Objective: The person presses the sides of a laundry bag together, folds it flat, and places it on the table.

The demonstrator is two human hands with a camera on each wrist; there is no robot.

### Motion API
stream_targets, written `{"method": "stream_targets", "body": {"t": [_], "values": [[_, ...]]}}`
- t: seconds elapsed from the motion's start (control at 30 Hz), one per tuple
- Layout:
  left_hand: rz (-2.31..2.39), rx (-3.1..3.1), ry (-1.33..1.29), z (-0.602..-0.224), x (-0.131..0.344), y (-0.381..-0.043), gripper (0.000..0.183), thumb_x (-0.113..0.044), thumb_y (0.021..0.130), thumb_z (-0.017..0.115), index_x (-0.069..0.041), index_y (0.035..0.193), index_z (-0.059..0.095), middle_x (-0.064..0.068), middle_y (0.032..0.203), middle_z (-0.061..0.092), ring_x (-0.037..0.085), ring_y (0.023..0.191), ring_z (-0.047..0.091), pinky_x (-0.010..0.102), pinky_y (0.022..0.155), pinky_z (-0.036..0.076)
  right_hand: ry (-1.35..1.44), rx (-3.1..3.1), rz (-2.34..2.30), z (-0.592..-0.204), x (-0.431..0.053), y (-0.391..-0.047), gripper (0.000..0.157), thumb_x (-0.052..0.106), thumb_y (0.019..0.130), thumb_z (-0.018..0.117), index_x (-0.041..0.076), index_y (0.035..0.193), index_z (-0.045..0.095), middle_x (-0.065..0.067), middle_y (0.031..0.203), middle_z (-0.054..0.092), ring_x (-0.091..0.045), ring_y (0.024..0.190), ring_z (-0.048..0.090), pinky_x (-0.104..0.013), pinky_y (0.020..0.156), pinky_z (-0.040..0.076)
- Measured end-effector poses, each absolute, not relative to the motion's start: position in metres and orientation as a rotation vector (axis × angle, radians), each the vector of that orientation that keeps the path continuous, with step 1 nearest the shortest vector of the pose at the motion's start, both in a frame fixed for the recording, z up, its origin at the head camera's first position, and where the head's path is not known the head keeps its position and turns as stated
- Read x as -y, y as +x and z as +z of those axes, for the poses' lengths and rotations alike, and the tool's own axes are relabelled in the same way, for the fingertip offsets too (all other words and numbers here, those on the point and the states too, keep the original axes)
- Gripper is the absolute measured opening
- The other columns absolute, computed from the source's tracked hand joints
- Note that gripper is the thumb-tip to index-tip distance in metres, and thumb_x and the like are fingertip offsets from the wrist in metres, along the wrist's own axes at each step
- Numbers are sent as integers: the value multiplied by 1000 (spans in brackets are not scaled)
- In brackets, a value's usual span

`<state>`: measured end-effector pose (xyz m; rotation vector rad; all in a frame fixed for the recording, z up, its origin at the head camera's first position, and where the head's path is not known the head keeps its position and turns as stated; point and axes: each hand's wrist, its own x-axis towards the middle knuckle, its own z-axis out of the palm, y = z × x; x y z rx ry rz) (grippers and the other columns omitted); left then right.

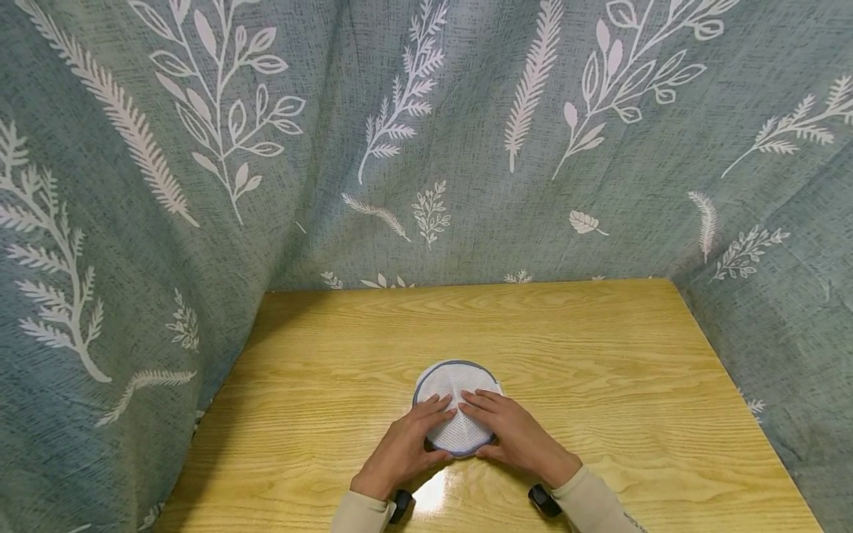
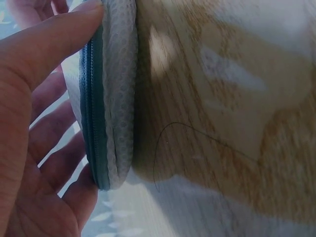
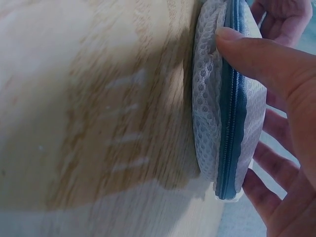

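A round white mesh laundry bag [image 1: 458,437] with a blue-teal rim lies on the table. My left hand [image 1: 405,448] holds its left side, with the fingers across the top and the thumb at the near edge. Opposite it, my right hand [image 1: 523,437] holds the right side in much the same way. The teal zipper [image 2: 96,113] runs along the bag's side and appears done up in the left wrist view. In the right wrist view the thumb presses beside the zipper [image 3: 229,108]. Whatever is inside the bag cannot be seen.
The wood-grain table [image 1: 320,340] spreads around the bag. A blue-green curtain [image 1: 480,222] with white leaf prints hangs behind it and along both sides. A thin dark hair [image 2: 197,132] lies on the wood in the left wrist view.
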<state>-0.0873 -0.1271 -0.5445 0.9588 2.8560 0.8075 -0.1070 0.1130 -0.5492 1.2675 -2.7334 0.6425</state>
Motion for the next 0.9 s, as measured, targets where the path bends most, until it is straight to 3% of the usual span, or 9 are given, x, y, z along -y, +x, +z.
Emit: {"method": "stream_targets", "body": {"t": [0.33, 0.9], "values": [[712, -2888, 984, -552, 124, -86, 64, -38, 71, 79, -10, 124, 60, 2, 139, 46, 24, 130, 38, 40, 102, 37, 1261, 2765, 571, -557, -110, -103, 69, 35, 69, 81, 8, 128, 57, -9, 137, 47, -31, 126, 41, -50, 95, 39], [687, -2882, 966, -550, 122, -87, 65, -38, 70, 80, -9, 124, 60, 2, 139, 46, 24, 130, 37, 40, 102, 37, 1263, 2762, 579, -555, -108, -102, 67, 33, 70, 80, 7, 127, 57, -10, 137, 47, -33, 126, 40, -52, 96, 38]]}}
